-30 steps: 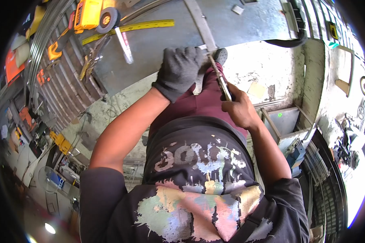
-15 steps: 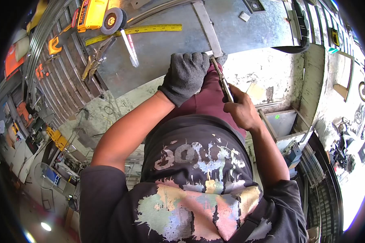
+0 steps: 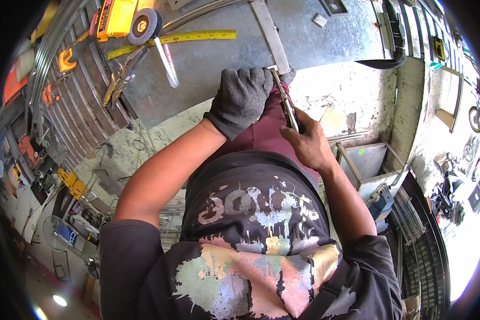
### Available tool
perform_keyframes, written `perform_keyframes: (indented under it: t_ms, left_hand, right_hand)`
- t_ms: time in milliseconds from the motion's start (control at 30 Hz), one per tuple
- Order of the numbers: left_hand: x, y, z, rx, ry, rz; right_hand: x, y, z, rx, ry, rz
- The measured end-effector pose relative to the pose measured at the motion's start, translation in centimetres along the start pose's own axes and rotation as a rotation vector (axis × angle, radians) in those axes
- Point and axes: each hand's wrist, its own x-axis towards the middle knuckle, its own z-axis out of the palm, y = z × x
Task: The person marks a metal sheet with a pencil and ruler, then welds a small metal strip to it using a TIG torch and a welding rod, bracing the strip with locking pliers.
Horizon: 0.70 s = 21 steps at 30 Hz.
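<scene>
My left hand (image 3: 241, 98), in a dark grey knit glove, is closed in a fist at the front edge of the metal-topped table (image 3: 197, 69). What it grips, if anything, is hidden. My bare right hand (image 3: 310, 141) is wrapped round the handles of locking pliers (image 3: 285, 100). The jaws of the pliers point away from me and reach up beside the gloved knuckles, near the lower end of a flat metal bar (image 3: 271, 37). That bar lies across the tabletop and ends at its front edge.
On the table lie a yellow measuring tape strip (image 3: 197, 36), a marker (image 3: 167, 63), a yellow grinder (image 3: 117, 18) with a flap disc (image 3: 145, 26), and another pair of locking pliers (image 3: 123, 77). A metal-framed box (image 3: 369, 160) stands at the right.
My right hand has shifted slightly left with the pliers, its thumb now lower along the handles. My left fist stays beside the jaws. The whole view has drifted slightly left.
</scene>
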Motion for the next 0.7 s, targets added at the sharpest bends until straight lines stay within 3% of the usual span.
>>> perform_keyframes:
  t_ms: [200, 433, 533, 700]
  left_hand:
    - [0.3, -0.2, 0.9, 0.013, 0.115, 0.057]
    - [0.4, -0.2, 1.0, -0.023, 0.136, 0.049]
    - [0.4, -0.2, 1.1, 0.002, 0.159, 0.051]
    - [0.3, 0.1, 1.2, 0.026, 0.111, 0.030]
  right_hand:
    - [0.2, -0.4, -0.5, -0.026, -0.062, 0.012]
    - [-0.1, -1.6, 1.3, -0.041, 0.015, 0.054]
    - [0.0, -0.8, 2.9, -0.058, 0.183, -0.070]
    - [-0.4, -2.1, 2.3, -0.089, 0.149, 0.029]
